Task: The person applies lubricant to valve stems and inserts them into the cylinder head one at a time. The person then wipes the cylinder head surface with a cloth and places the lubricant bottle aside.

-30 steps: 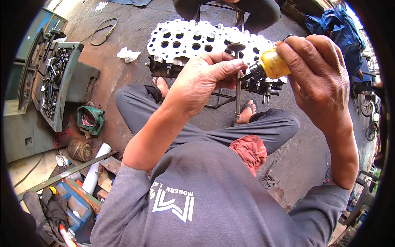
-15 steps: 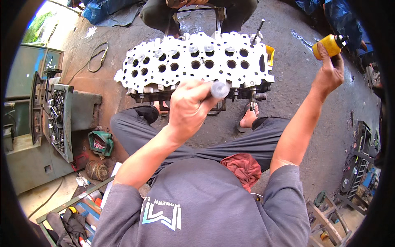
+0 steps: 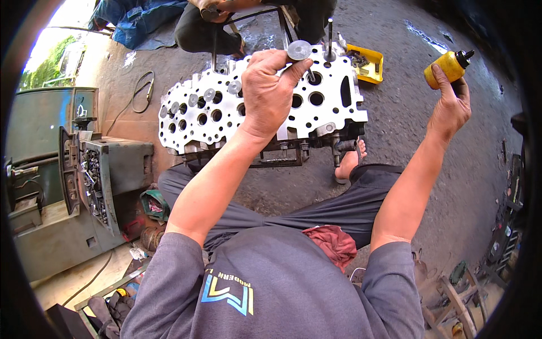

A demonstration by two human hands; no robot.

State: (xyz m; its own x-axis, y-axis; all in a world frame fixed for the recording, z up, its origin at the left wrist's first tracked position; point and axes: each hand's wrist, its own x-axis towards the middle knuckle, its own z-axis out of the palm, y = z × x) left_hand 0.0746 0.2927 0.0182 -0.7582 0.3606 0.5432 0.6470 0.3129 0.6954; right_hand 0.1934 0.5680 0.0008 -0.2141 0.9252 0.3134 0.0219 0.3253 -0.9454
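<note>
A pale engine cylinder head (image 3: 189,127) with rows of round holes lies in front of me on a dark stand. Between the thumb and fingers of my left hand (image 3: 266,96) is an engine valve (image 3: 299,50), pinched near its flat disc. Its thin stem slants down toward a hole in the right part of the cylinder head; whether the tip is inside I cannot tell. Several other valves (image 3: 209,94) sit in the far row, left of my hand. Off to the right, my right hand (image 3: 450,110) grips a yellow squeeze bottle (image 3: 443,70) with a black cap, held tilted.
Opposite me sits another person (image 3: 200,34), hands near the stand. Behind the cylinder head's right end is a yellow tray (image 3: 372,59) of small parts; a dark rod (image 3: 329,37) stands upright nearby. A metal machine (image 3: 127,175) with a parts tray is at left. A red rag (image 3: 333,243) rests on my lap.
My left hand has carried the valve from the cylinder head's near edge to above its far row. The right hand still holds the bottle in nearly the same place. The whole view has shifted.
</note>
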